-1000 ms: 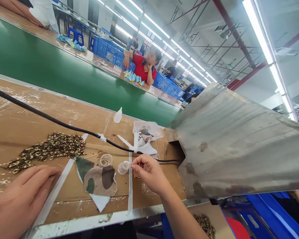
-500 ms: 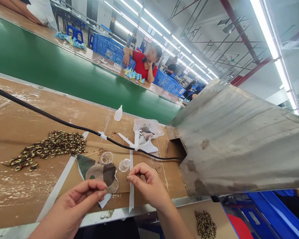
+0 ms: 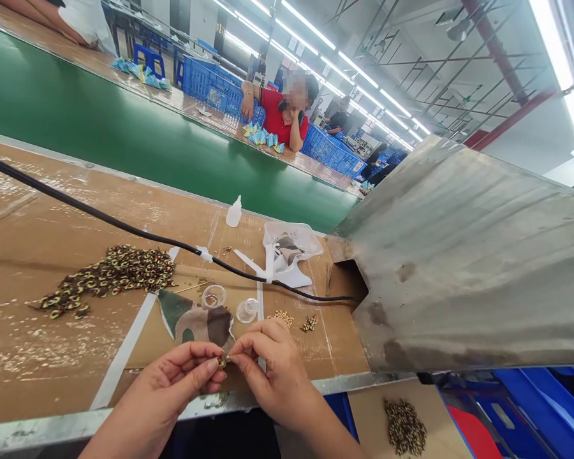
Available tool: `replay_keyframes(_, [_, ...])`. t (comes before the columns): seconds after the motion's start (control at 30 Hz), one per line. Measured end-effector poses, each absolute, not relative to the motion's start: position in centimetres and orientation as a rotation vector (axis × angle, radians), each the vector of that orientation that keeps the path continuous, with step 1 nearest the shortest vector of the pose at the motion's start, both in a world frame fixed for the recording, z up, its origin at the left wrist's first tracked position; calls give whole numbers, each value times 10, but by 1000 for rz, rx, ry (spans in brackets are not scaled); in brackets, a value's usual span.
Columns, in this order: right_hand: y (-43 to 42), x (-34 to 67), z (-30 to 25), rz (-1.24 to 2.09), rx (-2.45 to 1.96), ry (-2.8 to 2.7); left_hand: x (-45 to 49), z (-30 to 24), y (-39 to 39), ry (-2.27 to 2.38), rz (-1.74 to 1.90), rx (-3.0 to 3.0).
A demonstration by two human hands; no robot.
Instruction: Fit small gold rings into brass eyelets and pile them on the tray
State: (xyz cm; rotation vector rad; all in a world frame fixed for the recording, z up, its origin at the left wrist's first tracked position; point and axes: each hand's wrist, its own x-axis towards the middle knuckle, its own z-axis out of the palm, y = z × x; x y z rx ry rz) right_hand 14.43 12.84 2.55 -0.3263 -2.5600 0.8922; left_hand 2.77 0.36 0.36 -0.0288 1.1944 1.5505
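**Two-handed pinch on a tiny bead-like piece at the bench edge**

Nearest of all, the left hand [image 3: 176,379] and right hand [image 3: 268,376] meet over the near edge of the bench. Their fingers are curled in tight, and the thumb and forefinger of each close from opposite sides on a tiny speckled bead-like piece [image 3: 221,362], dark with gold flecks (too small to tell its exact kind). The left fingertips [image 3: 213,376] and right fingertips [image 3: 239,357] almost meet around it. The step in hand looks like close fingertip work on this one piece, and a piece this small calls for a steady pinch from both sides.

Just behind the hands lies a camouflage cloth patch [image 3: 196,325], with two clear plastic cups [image 3: 213,296] [image 3: 247,310] beyond it. To the right sit a small pile of loose beads [image 3: 281,317] and a little cluster of dark pieces [image 3: 309,324]. A long heap of ring-shaped patterned pieces [image 3: 115,277] spreads across the cardboard bench cover [image 3: 325,347] on the left. Farther back are a white dropper bottle [image 3: 234,213], a clear plastic tray [image 3: 291,239] and a black cable [image 3: 124,220] running into a dented metal hood [image 3: 473,268].

Beyond a green conveyor belt [image 3: 124,159], a co-worker [image 3: 280,121] in a red shirt leans on one hand beside blue plastic crates [image 3: 210,89].
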Motion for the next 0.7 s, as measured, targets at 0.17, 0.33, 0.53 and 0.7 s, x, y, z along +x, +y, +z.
replay_keyframes(0.17, [129, 143, 24, 750, -221, -2595, 28, 8, 3, 1199, 1547, -45])
replay_keyframes(0.33, [129, 143, 19, 703, -187, -2619, 29, 3, 2, 1212, 1514, 37])
replay_keyframes(0.53, [130, 143, 24, 562, -88, -2652, 30, -1, 3, 1240, 1500, 79])
replay_keyframes(0.7, [130, 142, 27, 540, -61, -2680, 30, -7, 1, 1263, 1491, 86])
